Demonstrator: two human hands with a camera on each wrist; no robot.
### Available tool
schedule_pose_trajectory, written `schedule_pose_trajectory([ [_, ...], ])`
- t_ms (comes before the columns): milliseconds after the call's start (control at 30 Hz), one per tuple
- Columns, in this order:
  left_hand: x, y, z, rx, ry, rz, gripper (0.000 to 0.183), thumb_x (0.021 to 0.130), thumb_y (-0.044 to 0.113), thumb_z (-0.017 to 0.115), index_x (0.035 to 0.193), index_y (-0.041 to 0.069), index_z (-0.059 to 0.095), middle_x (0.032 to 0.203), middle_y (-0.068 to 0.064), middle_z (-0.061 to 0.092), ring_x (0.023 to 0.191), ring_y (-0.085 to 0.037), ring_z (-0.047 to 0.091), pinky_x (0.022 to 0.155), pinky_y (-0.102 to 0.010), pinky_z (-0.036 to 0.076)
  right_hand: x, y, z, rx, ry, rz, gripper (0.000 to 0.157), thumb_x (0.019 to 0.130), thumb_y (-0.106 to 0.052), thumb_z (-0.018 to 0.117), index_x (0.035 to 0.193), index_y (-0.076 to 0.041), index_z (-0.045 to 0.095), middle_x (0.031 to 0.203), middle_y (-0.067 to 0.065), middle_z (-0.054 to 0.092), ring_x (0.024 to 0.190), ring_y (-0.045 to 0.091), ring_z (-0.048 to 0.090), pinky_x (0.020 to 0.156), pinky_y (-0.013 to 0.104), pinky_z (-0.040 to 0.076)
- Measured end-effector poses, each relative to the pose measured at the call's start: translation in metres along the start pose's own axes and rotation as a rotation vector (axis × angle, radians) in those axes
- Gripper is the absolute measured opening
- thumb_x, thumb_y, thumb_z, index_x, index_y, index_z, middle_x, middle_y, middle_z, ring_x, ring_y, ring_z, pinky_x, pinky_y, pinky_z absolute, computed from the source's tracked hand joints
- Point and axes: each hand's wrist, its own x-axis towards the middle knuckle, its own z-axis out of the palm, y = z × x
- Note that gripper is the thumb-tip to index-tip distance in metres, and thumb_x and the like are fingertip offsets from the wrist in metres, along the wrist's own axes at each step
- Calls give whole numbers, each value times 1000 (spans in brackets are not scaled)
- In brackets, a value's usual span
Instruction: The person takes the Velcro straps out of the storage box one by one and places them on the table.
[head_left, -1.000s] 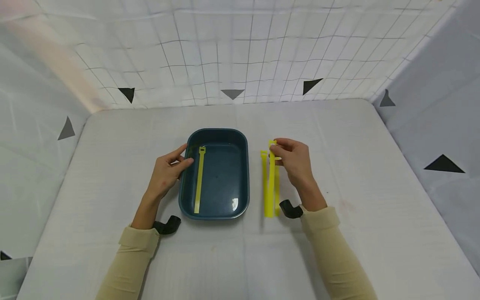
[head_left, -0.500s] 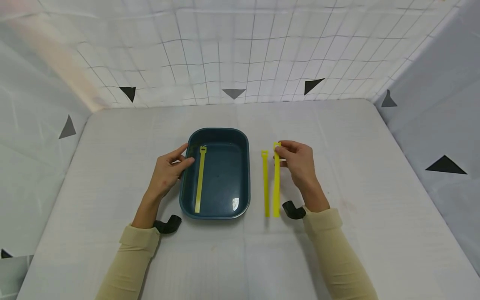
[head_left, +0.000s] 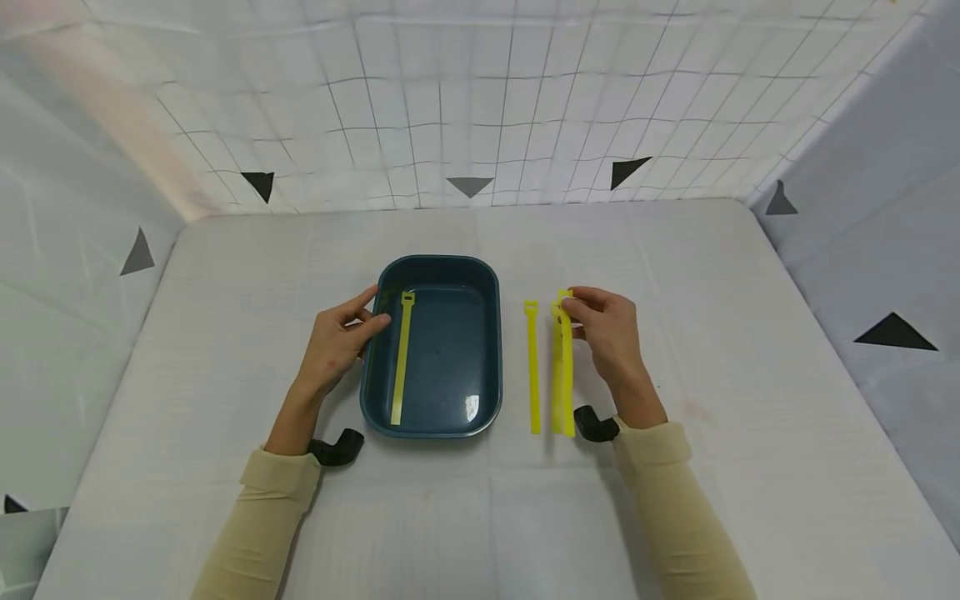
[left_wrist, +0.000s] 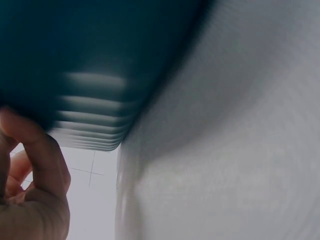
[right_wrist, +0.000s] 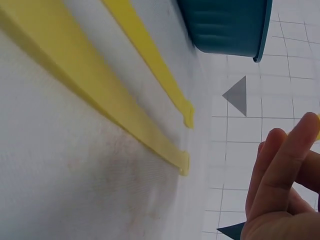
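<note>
My left hand (head_left: 333, 342) grips the left rim of a dark teal plastic tray (head_left: 491, 333), thumb over the edge and fingers outside. In the left wrist view, curled fingers (left_wrist: 45, 165) meet the tray's ribbed side (left_wrist: 95, 107). One yellow cable strap (head_left: 401, 358) with a slotted head lies inside the tray, along its left. Right of the tray, my right hand (head_left: 609, 329) pinches a second yellow strap (head_left: 567, 383) by its head. Two more straps lie on the table: one nearer the tray (head_left: 533, 367), the other (right_wrist: 100, 75) partly behind the held strap in the head view.
A white sheet covers the table (head_left: 465, 517). At the back hangs a white grid-lined sheet (head_left: 480, 100) with dark triangles, and grey-white side sheets (head_left: 862, 208) stand left and right. Black wrist mounts (head_left: 336, 448) stick out inward from both cuffs.
My right hand has moved to the right with its strap, from between the two table straps to just over the right-hand one's right side. My left hand keeps its hold on the tray.
</note>
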Motion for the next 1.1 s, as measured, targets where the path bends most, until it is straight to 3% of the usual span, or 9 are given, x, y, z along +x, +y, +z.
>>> schedule_pose_trajectory([
  [300,-8,26,2,8,-20,3,56,96,8,65,147,-2,42,91,-24,58,52,-10,46,48,-27,45,1,10,-7,6,20,8,37,97,-11,64,130,5,60,114,18,63,83,20,66,65,22,54],
  [500,-1,5,1,-13,-11,1,58,95,13,68,148,8,45,91,-19,58,52,-10,46,47,-26,43,3,13,-9,-39,48,11,37,98,-14,62,131,3,60,115,16,64,86,21,65,65,22,54],
  [733,-9,31,3,-11,-19,-15,56,96,6,65,146,-4,42,89,-20,57,53,-10,48,49,-26,45,6,19,-12,-56,79,32,34,98,-13,63,128,2,62,112,17,65,83,18,66,64,24,55],
  [967,-10,34,3,-5,-15,-16,55,96,5,64,146,-4,42,90,-19,57,53,-9,47,49,-25,45,7,23,-15,-84,111,61,32,98,-13,63,127,0,63,112,15,64,82,15,64,64,23,54],
  [1100,-8,25,2,-12,-18,-7,56,96,5,65,146,-3,42,89,-19,57,53,-9,46,49,-25,45,9,25,-15,-83,119,74,32,97,-13,64,126,1,63,109,13,64,81,14,64,64,22,54],
])
